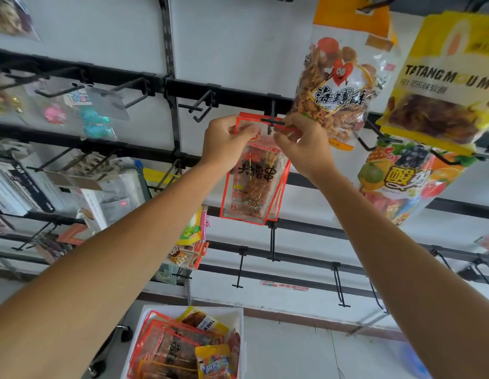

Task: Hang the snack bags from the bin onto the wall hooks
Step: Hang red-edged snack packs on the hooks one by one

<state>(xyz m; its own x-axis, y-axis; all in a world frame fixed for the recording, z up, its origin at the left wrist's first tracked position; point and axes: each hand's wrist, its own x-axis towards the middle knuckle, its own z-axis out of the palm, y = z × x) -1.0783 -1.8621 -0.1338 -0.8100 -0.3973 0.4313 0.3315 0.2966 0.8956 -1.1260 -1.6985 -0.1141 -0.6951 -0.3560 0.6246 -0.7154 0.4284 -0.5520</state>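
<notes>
— Where is the red-edged snack bag (254, 187) being held?

— It is being held up against the white wall. Its top edge is being lined up with the crossbar tip of a black hook (271, 121). The rest of the bag is being left to hang straight down between the two forearms.

— How is each grip being applied?

— The top left corner is being pinched between the thumb and curled fingers of the left hand (226, 140). The top edge on the other side is being pinched in the same way by the right hand (303, 144), just beside the hook's tip. Both grips are being closed tight on the bag alone.

— Is the hook being passed through the bag's hanging hole?

— That cannot be told, as the spot is being covered by the fingers.

— What is being shown round about?

— To the right, a clear bag with a red heart (339, 86), a yellow bag (443, 86) and a fruit-printed bag (402, 181) are being carried on neighbouring hooks. Directly below, more red-edged bags (166, 348) and a yellow packet (213, 361) are being held in a white bin (229, 314). Bare hooks (240, 269) are being carried on the black rails (237, 95) lower down the wall.
</notes>
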